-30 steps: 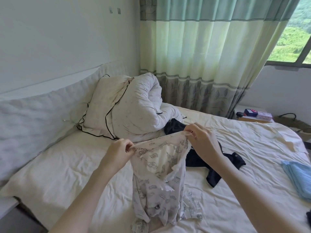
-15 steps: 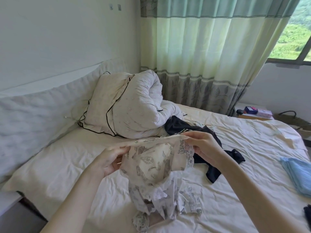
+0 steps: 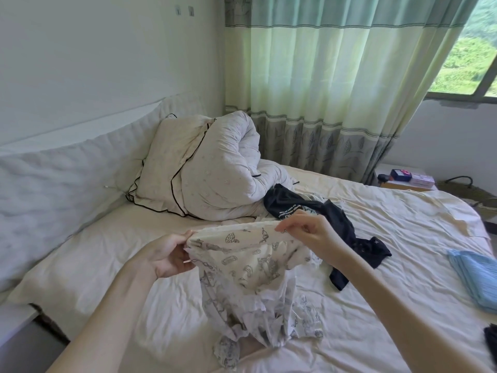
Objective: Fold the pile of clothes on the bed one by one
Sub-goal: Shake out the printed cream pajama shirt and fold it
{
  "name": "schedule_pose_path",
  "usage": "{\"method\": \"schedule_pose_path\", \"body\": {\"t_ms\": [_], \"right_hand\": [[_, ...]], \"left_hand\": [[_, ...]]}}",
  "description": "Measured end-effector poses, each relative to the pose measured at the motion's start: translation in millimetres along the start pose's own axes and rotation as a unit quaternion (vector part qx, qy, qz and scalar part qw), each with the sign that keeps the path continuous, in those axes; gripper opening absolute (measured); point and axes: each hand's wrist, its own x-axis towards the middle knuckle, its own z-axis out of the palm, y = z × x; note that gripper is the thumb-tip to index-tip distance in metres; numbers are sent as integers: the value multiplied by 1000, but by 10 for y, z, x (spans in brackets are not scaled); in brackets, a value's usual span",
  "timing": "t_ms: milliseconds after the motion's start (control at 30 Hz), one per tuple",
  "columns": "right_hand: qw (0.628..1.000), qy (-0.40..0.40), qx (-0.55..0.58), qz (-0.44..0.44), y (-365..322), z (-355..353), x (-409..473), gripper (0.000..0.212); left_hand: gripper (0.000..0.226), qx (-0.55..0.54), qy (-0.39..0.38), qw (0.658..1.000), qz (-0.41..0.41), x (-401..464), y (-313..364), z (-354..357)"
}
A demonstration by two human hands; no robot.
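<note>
I hold a cream printed garment [image 3: 247, 267] up over the bed [image 3: 376, 278] by its top edge. My left hand [image 3: 168, 255] pinches the left end of that edge, palm turned up. My right hand [image 3: 309, 235] pinches the right end. The rest of the garment hangs down crumpled and its lower part lies bunched on the sheet. Behind my right hand a dark navy garment [image 3: 322, 219] lies spread on the bed.
A rolled white quilt [image 3: 223, 176] and a pillow [image 3: 164, 170] sit at the head of the bed. A folded light-blue cloth [image 3: 476, 278] lies at the right edge, with a dark item [image 3: 490, 340] below it. A bedside table [image 3: 403, 179] stands by the curtain [image 3: 336, 90].
Both hands have lowered and moved apart, stretching the garment's top edge wider. The fabric below has sunk and bunched onto the sheet.
</note>
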Motion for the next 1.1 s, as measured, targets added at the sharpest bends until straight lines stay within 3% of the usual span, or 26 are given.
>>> {"method": "schedule_pose_path", "body": {"t_ms": [100, 200, 233, 300, 367, 467, 533, 600, 667, 733, 800, 900, 1000, 1033, 1100], "right_hand": [[994, -37, -100, 8, 15, 10, 13, 23], [979, -36, -200, 6, 50, 7, 46, 31], [976, -25, -216, -6, 54, -9, 57, 33], [979, 8, -202, -24, 48, -81, 92, 31], [989, 33, -146, -16, 22, -178, 132, 27], [991, 47, -127, -2, 0, -226, 176, 22], [988, 47, -145, 0, -8, -185, 175, 14], [983, 56, -173, 0, 6, -159, 184, 8], [978, 67, -198, 7, 33, -169, 191, 9], [975, 74, -208, 21, 68, -179, 187, 6], [976, 81, -202, 34, 106, -187, 186, 4], [984, 96, -126, 86, 156, -254, 199, 10], [981, 79, 78, 161, 163, -313, 172, 8], [971, 68, 141, 181, 158, -315, 163, 8], [956, 58, 211, 197, 145, -319, 167, 9]], "left_hand": [[29, 23, -22, 999, 12, 9, 49, -8], [25, 54, -119, 990, 50, -59, 120, 9], [32, 55, -145, 986, 69, -73, 134, -7], [72, 70, -169, 980, 83, -48, 154, -84], [66, 157, -131, 973, 109, -34, 104, -124], [5, 365, -1, 915, 170, -55, -44, -89], [22, 389, 41, 900, 194, 24, -179, -104], [18, 295, 49, 941, 160, 43, -250, -72], [13, 111, 12, 989, 95, 59, -264, -44], [20, -54, -26, 997, 54, 56, -227, -15], [34, -107, -59, 991, 48, 80, -203, 0], [33, -4, -81, 994, 79, 60, -144, 48], [81, 166, -56, 971, 161, 34, -71, 15], [90, 245, -50, 949, 192, 16, -60, 26], [86, 420, -33, 872, 250, -5, -50, 78]]}}
